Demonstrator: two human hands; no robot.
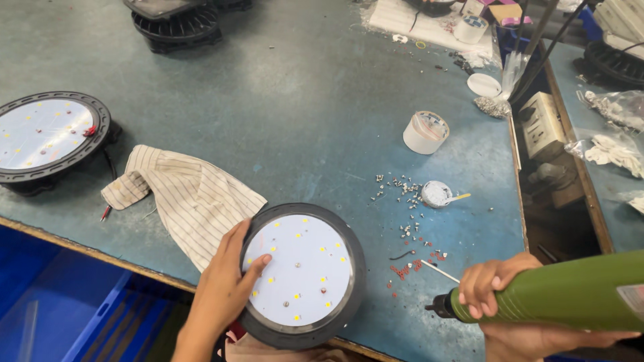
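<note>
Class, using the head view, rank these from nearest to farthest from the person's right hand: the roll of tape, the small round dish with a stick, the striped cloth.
Measured from the right hand:
1. Small round dish, just up-left of it.
2. Roll of tape, farther up the table.
3. Striped cloth, far across to the left.

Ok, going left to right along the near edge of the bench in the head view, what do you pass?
Striped cloth → left hand → round LED lamp → red bits → right hand → green power driver.
</note>
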